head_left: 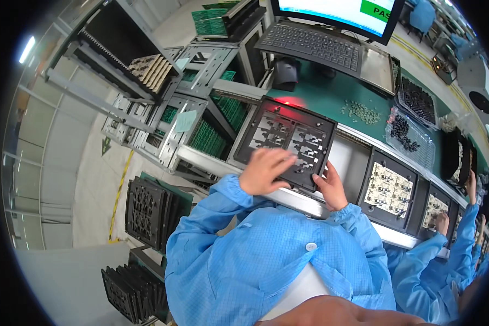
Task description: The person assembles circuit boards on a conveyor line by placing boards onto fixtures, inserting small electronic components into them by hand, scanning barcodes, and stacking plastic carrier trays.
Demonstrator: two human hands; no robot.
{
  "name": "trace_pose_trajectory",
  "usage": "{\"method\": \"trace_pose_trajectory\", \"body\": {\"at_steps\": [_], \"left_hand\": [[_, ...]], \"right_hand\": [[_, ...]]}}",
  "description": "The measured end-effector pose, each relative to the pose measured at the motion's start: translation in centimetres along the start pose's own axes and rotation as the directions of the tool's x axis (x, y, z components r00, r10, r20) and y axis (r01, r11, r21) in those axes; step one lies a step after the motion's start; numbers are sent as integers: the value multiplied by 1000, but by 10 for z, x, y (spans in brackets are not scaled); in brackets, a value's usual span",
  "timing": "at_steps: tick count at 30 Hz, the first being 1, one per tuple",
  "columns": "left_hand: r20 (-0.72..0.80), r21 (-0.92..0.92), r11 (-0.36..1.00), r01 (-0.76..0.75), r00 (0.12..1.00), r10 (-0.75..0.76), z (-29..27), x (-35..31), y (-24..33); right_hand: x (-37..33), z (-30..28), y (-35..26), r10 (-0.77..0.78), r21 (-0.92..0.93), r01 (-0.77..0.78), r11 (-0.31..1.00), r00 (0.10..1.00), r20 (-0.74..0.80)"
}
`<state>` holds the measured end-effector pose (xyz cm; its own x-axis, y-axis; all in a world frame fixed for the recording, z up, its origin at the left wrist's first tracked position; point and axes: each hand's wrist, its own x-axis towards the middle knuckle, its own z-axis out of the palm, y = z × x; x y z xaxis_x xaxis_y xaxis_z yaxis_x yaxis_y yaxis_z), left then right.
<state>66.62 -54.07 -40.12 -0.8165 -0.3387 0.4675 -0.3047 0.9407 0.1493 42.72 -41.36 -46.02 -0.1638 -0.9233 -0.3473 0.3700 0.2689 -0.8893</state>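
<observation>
A black square fixture tray [250, 124] lies in front of me on the rail of the bench, with grey shaped cutouts and small white spots inside. Red light falls on its far edge. My left hand [265, 171] is over its near left part, fingers stretched out and slightly apart; whether they touch the surface I cannot tell. At the near right corner my right hand [332, 187] grips the tray's edge, thumb on top. To the right, a second black tray [369, 211] holds a cream-coloured board [389, 190] with small dark parts.
Beyond the tray are a keyboard [315, 46], a monitor [342, 16], and loose small parts [361, 112] on the green mat. Clear plastic trays [426, 155] of black parts stand right. Racks [201, 103] and stacked black trays [146, 212] are left. A co-worker's hand [443, 223] works at right.
</observation>
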Motion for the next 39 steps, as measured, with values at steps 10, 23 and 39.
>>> {"method": "trace_pose_trajectory", "body": {"at_steps": [10,23,39], "left_hand": [[-102,126,738,663,748,-656,23,-64,-77],[305,-157,952,262,930,-206,-28,-63,-71],[205,154,922,356,901,-382,-11,-88,-70]], "right_hand": [[7,-3,27,-87,-199,91,976,996,29],[-69,-80,0,-123,-762,605,231,795,594],[-67,-47,-2,18,-846,534,-2,845,534]]}}
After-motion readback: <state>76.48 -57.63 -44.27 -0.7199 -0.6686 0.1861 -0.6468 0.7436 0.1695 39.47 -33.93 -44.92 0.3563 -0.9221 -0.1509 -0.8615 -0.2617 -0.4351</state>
